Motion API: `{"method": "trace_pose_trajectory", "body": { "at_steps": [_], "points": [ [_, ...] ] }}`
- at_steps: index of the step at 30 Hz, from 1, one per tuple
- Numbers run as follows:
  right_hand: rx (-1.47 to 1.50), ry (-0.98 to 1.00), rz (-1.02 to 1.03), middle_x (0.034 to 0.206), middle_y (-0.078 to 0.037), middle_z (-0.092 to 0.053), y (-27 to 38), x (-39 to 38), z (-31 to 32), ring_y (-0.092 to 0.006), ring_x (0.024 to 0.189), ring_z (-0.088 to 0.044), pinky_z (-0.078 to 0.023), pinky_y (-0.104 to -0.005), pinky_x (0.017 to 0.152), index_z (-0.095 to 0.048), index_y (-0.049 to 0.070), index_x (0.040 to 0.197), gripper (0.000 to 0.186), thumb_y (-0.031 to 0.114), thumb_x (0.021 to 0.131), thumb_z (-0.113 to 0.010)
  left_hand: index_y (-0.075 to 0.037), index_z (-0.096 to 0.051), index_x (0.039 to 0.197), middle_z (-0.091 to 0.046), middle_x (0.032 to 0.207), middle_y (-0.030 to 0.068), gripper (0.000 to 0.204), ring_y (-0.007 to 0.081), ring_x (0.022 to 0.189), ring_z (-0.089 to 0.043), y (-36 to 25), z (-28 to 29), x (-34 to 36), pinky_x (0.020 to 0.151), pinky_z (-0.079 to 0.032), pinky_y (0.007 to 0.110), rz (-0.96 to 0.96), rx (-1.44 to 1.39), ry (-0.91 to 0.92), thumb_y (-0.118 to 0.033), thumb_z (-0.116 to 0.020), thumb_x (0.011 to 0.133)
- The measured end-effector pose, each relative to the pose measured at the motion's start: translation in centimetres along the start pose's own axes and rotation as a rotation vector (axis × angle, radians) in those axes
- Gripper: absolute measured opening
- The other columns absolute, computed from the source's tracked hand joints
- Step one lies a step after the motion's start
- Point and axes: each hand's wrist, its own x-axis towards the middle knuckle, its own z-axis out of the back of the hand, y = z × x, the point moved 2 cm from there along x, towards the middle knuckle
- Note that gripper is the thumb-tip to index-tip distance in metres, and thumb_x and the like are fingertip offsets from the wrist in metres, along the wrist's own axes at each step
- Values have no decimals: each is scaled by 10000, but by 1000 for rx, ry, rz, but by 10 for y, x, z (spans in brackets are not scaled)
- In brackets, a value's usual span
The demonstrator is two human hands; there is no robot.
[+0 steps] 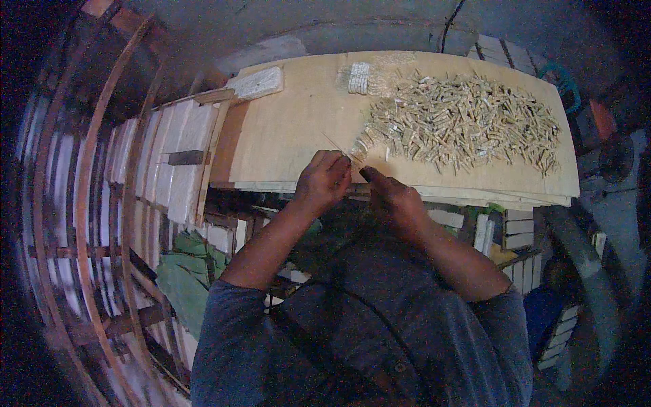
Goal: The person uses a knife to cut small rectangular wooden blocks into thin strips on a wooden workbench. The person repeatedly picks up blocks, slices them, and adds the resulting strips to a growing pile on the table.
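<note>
Both my hands meet over the near edge of a pale wooden board. My left hand is closed in a pinch, and a thin needle-like stick pokes up from its fingertips toward the far left. My right hand is closed just beside it, thumb and fingers pressed together; what they hold is too small to make out. Just beyond my fingertips lie a few small tan pieces. They border a wide heap of short, tan, tube-like pieces covering the board's right part.
A white ribbed bundle lies at the board's far side, left of the heap. A whitish slab rests at its far left corner. Wooden racks with pale panels stand on the left. Green sheets hang below the board.
</note>
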Motion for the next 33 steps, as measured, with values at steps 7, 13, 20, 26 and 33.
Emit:
{"method": "trace_pose_trajectory", "body": {
  "at_steps": [7, 13, 20, 26, 33],
  "points": [
    [-40, -22, 18, 1198, -243, -711, -33, -43, -8, -468, 1004, -708, -578, -530, 837, -475, 145, 1562, 671, 94, 930, -697, -65, -700, 1118, -658, 1146, 101, 260, 339, 1060, -649, 7, -11, -9, 854, -591, 456, 6, -19, -30, -149, -746, 876],
    [-79, 62, -96, 1195, -257, -715, -20, -58, 14, -468, 1026, -712, -576, -523, 849, -485, 150, 1553, 673, 61, 916, -684, -61, -694, 1104, -657, 1119, 107, 224, 342, 1048, -656, 5, -8, -10, 858, -590, 452, 33, -15, -28, -135, -740, 897],
    [204, 13, -93, 1337, -291, -653, -22, -30, -3, -486, 1157, -671, -569, -529, 956, -483, 155, 1545, 589, 174, 973, -623, -36, -685, 1087, -657, 1101, 120, 232, 348, 1024, -660, 1, 2, -5, 846, -588, 446, 27, -66, 14, -111, -755, 878],
    [-104, 123, -62, 1325, -280, -665, -2, -2, -7, -467, 1153, -681, -592, -532, 907, -460, 155, 1555, 608, 203, 973, -628, -39, -684, 1119, -658, 1114, 120, 270, 353, 1031, -661, 2, 5, -5, 847, -588, 451, -36, -29, 6, -96, -756, 865],
    [-28, -43, 69, 1167, -283, -709, -24, -30, -14, -487, 1038, -699, -573, -541, 888, -477, 145, 1553, 634, 125, 949, -670, -55, -677, 1190, -662, 1163, 138, 315, 356, 1068, -662, 9, -3, -14, 872, -596, 453, -66, -44, -16, -106, -747, 887]
  ]
}}
